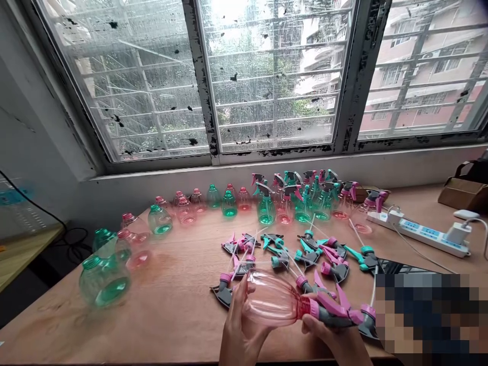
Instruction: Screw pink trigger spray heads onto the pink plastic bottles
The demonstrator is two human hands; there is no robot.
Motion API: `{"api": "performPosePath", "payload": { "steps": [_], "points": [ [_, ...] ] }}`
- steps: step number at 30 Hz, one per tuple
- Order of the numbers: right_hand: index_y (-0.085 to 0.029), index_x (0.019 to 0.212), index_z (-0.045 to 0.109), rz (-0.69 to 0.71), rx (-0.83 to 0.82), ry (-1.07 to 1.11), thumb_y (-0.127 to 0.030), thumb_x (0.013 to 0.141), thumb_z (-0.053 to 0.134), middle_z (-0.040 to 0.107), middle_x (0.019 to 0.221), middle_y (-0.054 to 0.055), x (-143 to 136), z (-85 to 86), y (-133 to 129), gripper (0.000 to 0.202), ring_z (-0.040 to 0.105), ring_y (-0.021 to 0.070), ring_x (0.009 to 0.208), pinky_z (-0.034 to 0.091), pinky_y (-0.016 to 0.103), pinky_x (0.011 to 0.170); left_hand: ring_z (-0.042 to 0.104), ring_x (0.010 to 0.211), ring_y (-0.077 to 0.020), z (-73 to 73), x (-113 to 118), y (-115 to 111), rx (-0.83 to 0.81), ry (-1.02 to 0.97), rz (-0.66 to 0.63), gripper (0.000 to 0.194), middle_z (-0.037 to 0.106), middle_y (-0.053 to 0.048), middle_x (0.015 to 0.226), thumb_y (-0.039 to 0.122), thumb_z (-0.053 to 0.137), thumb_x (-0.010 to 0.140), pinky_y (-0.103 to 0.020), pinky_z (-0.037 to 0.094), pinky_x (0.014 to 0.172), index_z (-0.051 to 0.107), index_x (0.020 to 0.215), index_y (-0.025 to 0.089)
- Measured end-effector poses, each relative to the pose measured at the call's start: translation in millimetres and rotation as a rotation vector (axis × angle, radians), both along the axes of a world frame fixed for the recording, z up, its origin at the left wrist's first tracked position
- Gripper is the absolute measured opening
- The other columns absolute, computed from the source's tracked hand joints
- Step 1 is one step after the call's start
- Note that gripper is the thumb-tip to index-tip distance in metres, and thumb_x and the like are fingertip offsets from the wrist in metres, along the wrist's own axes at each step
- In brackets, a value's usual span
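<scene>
A clear pink spray bottle point(272, 300) lies sideways in the air above the table's front edge. Its base and body rest in my left hand point(242, 323), whose fingers wrap round it. At the neck, my right hand point(328, 335) grips the pink collar of the grey and pink spray head point(335, 309), which sits on the bottle's mouth. Just beyond my hands, loose spray heads point(280, 259) in pink, teal and grey lie scattered, their thin white tubes pointing various ways. One pink and grey spray head point(224, 290) lies close to my left fingers.
Open pink and green bottles, including a green one point(104, 287), curve along the left and back. Bottles with spray heads, such as a green one point(266, 208), stand under the window. A white power strip point(419, 231) and brown box point(465, 190) are at right; a blurred patch covers the lower right.
</scene>
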State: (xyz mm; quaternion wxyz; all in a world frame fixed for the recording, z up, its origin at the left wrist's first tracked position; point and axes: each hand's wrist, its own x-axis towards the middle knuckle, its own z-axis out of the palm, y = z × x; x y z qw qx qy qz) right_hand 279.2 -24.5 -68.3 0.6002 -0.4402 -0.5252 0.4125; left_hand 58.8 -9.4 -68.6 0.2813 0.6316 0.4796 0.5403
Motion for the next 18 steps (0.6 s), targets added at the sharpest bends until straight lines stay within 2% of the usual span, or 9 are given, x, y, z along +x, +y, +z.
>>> {"api": "performPosePath", "payload": {
  "steps": [5, 9, 12, 16, 18],
  "points": [
    [-0.030, 0.102, 0.074, 0.092, 0.023, -0.105, -0.035, 0.085, 0.077, 0.076, 0.071, -0.001, 8, -3.3, 2, 0.018, 0.075, 0.0224, 0.063, 0.061, 0.027, 0.061, 0.052, 0.139, -0.0397, 0.4, -2, -2, 0.039, 0.023, -0.033, 0.109, 0.053, -0.012, 0.154, 0.068, 0.082, 0.063, -0.050, 0.044, 0.117, 0.035, 0.155, 0.032],
    [-0.027, 0.102, 0.072, 0.113, 0.046, -0.117, -0.038, 0.089, 0.072, 0.076, 0.071, 0.001, 9, -6.8, 2, 0.017, 0.075, 0.0243, 0.063, 0.060, 0.029, 0.058, 0.049, 0.142, -0.0385, 7.1, -4, -4, 0.061, 0.013, -0.094, 0.090, 0.052, -0.011, 0.156, 0.067, 0.072, 0.077, -0.049, 0.041, 0.119, 0.039, 0.153, 0.032],
    [-0.026, 0.100, 0.072, 0.064, 0.073, -0.071, -0.040, 0.089, 0.072, 0.074, 0.064, 0.000, 6, -6.2, -1, 0.018, 0.072, 0.0237, 0.058, 0.057, 0.029, 0.057, 0.047, 0.144, -0.0370, 8.3, -3, -3, 0.074, 0.039, -0.108, 0.086, 0.048, -0.011, 0.158, 0.061, 0.073, 0.080, -0.050, 0.040, 0.120, 0.038, 0.154, 0.032],
    [-0.027, 0.089, 0.074, -0.070, 0.060, -0.015, -0.043, 0.085, 0.076, 0.069, 0.058, -0.003, -1, -2.5, -5, 0.017, 0.066, 0.0199, 0.054, 0.053, 0.026, 0.055, 0.049, 0.143, -0.0344, 2.3, -1, 0, 0.077, 0.079, -0.057, 0.075, 0.051, -0.011, 0.154, 0.058, 0.070, 0.084, -0.046, 0.046, 0.116, 0.044, 0.150, 0.031],
    [-0.027, 0.089, 0.074, -0.077, 0.016, 0.021, -0.045, 0.081, 0.079, 0.069, 0.057, -0.003, -4, -1.4, -5, 0.020, 0.065, 0.0195, 0.051, 0.051, 0.025, 0.049, 0.054, 0.138, -0.0343, -2.0, -1, 0, 0.049, 0.075, -0.017, 0.074, 0.056, -0.011, 0.150, 0.059, 0.068, 0.085, -0.046, 0.049, 0.113, 0.044, 0.150, 0.032]
  ]
}}
